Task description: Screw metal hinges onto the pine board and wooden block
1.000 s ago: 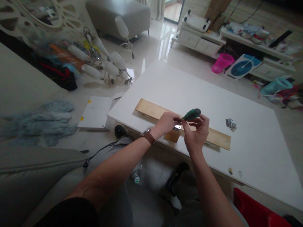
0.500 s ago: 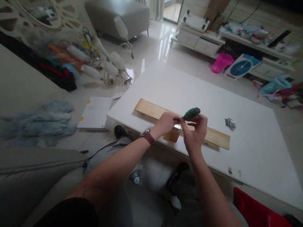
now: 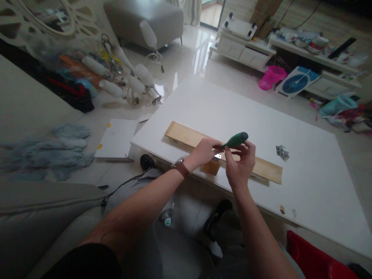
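A screwdriver with a green handle (image 3: 236,140) is tilted over a long wooden board (image 3: 186,134) on the white table. My right hand (image 3: 240,164) grips it, with the thumb in front near the lower handle and the fingers behind. Close by its lower end, the fingers of my left hand (image 3: 205,150) are pinched together; what they hold is hidden. Just below the fingers a shiny metal plate with holes (image 3: 217,157), like a hinge, sits at the top of a short wooden block (image 3: 210,167) by the table's near edge.
Several metal hinges (image 3: 282,152) lie on the white table (image 3: 308,186) to the right. Nearer its front edge is a small brownish piece (image 3: 282,209). A red object (image 3: 314,257) stands at lower right, and a white box (image 3: 116,137) is on the floor at left.
The screwdriver handle has shifted slightly to the right and its tilt is a little different. My right fingers have moved slightly with it; the left hand stays almost in place.
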Available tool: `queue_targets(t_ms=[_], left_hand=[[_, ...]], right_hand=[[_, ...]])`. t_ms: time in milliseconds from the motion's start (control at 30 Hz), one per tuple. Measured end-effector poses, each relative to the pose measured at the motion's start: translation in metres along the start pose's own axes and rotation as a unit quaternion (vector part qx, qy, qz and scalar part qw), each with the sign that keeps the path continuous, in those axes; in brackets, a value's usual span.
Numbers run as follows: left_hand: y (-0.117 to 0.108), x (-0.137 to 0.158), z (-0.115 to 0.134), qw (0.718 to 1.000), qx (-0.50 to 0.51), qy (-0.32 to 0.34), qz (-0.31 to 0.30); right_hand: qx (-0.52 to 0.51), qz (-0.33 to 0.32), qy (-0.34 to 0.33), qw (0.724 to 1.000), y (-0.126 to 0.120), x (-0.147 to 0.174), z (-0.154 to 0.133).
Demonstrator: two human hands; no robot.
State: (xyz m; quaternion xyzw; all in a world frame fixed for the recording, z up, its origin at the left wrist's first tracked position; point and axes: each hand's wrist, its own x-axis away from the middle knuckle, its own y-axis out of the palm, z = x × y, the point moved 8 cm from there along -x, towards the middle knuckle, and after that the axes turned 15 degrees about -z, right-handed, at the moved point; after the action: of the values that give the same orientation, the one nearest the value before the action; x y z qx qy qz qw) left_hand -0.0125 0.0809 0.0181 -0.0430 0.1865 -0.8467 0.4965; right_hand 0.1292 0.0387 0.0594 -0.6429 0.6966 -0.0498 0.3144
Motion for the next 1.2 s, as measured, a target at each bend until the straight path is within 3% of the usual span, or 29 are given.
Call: queue_targets(t_ms=[267,633,1200], left_hand=[[-0.0036,0.0001,-0.0029,0.999,-0.040,-0.026,0.018],[0.0032,-0.0003,-0.0016,1.000,-0.018,0.011,0.006],[-0.0025,0.0015,-0.0018,0.998,-0.036,-0.023,0.036]], right_hand=[[0.010,-0.006,0.012,1.000,-0.0017,0.0002,0.0042],[0.013,0.002,0.002,1.000,-0.0009,0.0007,0.0022],[0.027,0.004,0.006,1.000,-0.0010,0.0009,0.0027]])
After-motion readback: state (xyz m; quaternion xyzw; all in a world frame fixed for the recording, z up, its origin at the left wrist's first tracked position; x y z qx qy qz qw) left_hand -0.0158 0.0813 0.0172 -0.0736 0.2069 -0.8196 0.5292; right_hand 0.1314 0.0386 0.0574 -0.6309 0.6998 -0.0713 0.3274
